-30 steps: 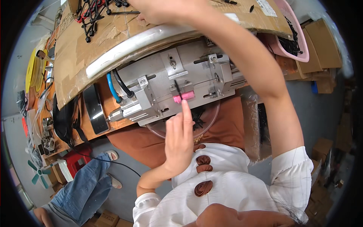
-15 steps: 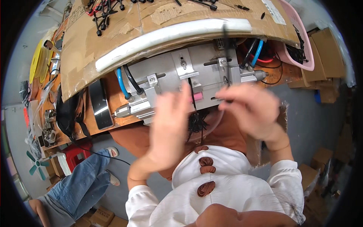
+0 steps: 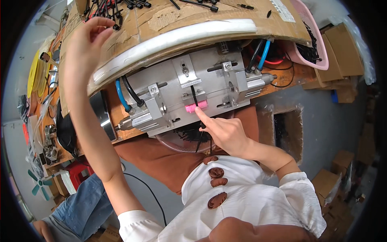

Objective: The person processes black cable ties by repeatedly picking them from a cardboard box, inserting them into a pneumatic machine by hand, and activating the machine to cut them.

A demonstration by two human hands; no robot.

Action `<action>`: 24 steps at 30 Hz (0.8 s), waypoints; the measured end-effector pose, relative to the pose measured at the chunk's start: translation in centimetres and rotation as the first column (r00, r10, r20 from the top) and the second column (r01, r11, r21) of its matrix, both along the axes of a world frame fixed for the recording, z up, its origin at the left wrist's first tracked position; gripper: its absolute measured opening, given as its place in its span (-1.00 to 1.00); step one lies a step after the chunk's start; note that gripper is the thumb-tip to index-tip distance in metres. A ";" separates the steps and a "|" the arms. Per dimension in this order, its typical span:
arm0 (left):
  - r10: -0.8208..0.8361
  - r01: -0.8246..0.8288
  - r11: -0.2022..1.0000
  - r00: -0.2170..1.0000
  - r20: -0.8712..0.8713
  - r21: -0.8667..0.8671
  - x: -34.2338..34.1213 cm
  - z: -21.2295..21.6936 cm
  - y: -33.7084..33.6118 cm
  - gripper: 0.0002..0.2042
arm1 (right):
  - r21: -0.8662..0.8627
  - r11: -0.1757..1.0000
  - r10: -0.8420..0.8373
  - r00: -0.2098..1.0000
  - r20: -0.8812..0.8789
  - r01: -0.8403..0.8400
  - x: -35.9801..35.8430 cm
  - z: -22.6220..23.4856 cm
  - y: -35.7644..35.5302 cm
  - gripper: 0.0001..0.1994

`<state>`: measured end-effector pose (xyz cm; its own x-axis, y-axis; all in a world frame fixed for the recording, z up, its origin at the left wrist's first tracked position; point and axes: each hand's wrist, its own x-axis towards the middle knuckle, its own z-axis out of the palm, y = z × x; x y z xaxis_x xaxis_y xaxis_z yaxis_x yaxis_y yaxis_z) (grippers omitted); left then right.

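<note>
My right hand [image 3: 227, 135] lies at the front of a metal fixture [image 3: 161, 82]. Its index finger stretches onto a thin black rod [image 3: 194, 93] that runs over a pink block [image 3: 201, 105]. The other fingers are curled, with part of the black rod showing beside them; their exact grip is partly hidden. My left hand [image 3: 86, 40] is raised over the cardboard at the far left. Its thumb and fingers are apart, close to several black knob-ended rods [image 3: 117, 20]. Below the fixture, a clear bowl [image 3: 169, 144] holds thin black pieces, partly covered by my right hand.
A white foam tube [image 3: 177, 42] runs along the cardboard edge [image 3: 161, 20]. Blue and black hoses [image 3: 122, 95] join the fixture. A phone [image 3: 105, 117] lies at left. A pink basket [image 3: 320, 48] stands at right. Another person's jeans [image 3: 82, 209] show at lower left.
My left hand has moved from the fixture up and left to the black knob-ended rods. My right hand has come down and left onto the rod at the pink block. The view has shifted slightly.
</note>
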<state>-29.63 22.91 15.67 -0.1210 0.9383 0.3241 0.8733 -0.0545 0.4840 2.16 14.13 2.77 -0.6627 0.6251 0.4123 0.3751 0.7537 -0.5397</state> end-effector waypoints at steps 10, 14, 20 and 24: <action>-0.113 0.065 0.948 0.984 0.139 0.311 10.0 -1.1 -7.8 -0.75 | 0.484 0.813 -0.329 0.941 -0.077 0.324 -1.1 9.6 12.6 -0.84; -0.043 0.044 0.996 0.999 -0.008 0.082 17.0 -7.6 -14.9 -0.36 | 0.499 0.819 -0.369 0.926 0.082 0.282 -3.6 11.9 18.9 -0.86; -0.039 0.027 0.997 0.986 -0.161 -0.074 20.5 -12.0 -16.1 -0.34 | 0.311 0.918 -0.311 0.935 0.172 0.248 -3.1 14.0 18.2 -0.84; -0.038 0.020 0.994 0.985 -0.169 -0.106 20.4 -11.7 -15.5 -0.31 | 0.148 0.926 -0.343 0.938 -0.055 0.347 1.2 16.4 16.4 -0.83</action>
